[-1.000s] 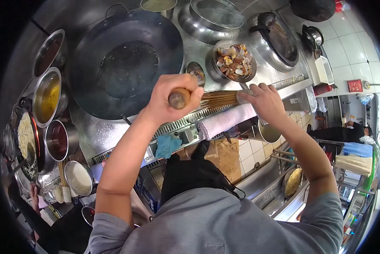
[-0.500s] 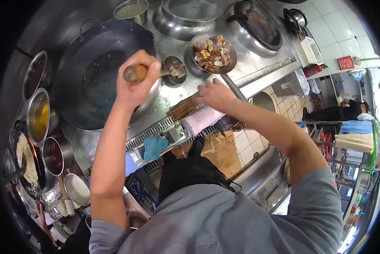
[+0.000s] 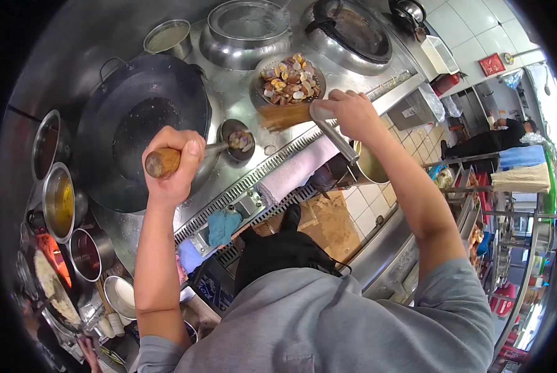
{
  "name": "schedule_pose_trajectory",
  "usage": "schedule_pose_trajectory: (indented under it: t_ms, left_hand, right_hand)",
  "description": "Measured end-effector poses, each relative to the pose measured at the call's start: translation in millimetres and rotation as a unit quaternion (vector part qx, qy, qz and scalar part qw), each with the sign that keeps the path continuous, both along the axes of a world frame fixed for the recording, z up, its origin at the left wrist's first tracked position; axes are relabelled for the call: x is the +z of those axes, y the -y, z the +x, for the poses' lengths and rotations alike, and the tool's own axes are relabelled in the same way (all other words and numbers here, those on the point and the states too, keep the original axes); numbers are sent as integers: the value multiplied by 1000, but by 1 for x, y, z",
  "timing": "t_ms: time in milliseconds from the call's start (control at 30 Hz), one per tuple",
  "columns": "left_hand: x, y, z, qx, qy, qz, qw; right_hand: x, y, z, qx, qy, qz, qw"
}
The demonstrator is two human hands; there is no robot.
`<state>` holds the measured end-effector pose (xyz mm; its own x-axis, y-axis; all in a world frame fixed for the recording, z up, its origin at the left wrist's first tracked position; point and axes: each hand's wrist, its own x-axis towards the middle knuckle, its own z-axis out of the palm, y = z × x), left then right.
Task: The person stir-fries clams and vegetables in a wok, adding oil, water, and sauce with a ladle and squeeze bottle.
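My left hand (image 3: pixel 182 160) is closed around the wooden handle of a ladle (image 3: pixel 215 148). A few clams (image 3: pixel 241 140) lie in the ladle's bowl, to the right of a large dark wok (image 3: pixel 114 146) with water in its bottom. My right hand (image 3: pixel 355 116) grips a bamboo wok brush (image 3: pixel 283 116) by its pale end, with the blurred bristles pointing left above the steel counter. Just beyond the brush, a perforated strainer (image 3: pixel 320 85) holds a heap of clams. Its metal handle (image 3: pixel 338 142) runs toward me under my right hand.
A rolled towel (image 3: pixel 297 174) and a teal cloth (image 3: pixel 223 226) lie along the grated front edge. Large steel pots (image 3: pixel 244 53) stand at the back. Bowls of sauce and oil (image 3: pixel 59 202) line the left, near a glowing burner (image 3: pixel 54 258) and another person's hand (image 3: pixel 89 351).
My right hand has lifted the brush off the counter edge and moved up and right with it. My left hand, still holding the ladle, sits lower and farther left in view.
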<state>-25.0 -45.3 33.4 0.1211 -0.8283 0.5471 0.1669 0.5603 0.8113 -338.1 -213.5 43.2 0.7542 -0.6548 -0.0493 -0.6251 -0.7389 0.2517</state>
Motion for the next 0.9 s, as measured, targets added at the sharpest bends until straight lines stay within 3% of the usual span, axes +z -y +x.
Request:
schedule_pose_trajectory:
  t_ms: [67,100,200,333,433,567,633,667,733,833,900]
  left_hand:
    - [8,-5,-4,-25,-5,16,1000]
    - [11,-8,-7,-26,0,18,1000]
    - [16,-8,-13,-52,-8,36,998]
    - [23,4,-28,-54,-27,88,994]
    - [32,21,-43,30,36,113,993]
    - [42,53,-62,97,30,150,984]
    - [39,59,-61,111,22,151,982]
    - [38,54,-57,114,21,149,982]
    - [34,30,-42,110,26,130,985]
    - [3,-32,-11,186,-26,95,978]
    - [-10,-61,0,150,-94,37,983]
  right_hand:
    - [7,-8,-6,-125,92,136,978]
    - [-4,-12,-9,-103,151,130,975]
    - [-16,-37,-1,-168,186,212,945]
    - [-51,-59,19,-221,218,217,925]
    - [-83,-64,35,-310,242,193,899]
    - [-110,-64,46,-271,259,208,903]
    - [-79,-61,48,-352,334,387,784]
    - [-69,-56,41,-354,354,407,764]
    - [-48,-54,30,-343,387,365,774]
    - [-25,-57,11,-348,379,288,808]
    - [-28,-55,9,-338,358,274,826]
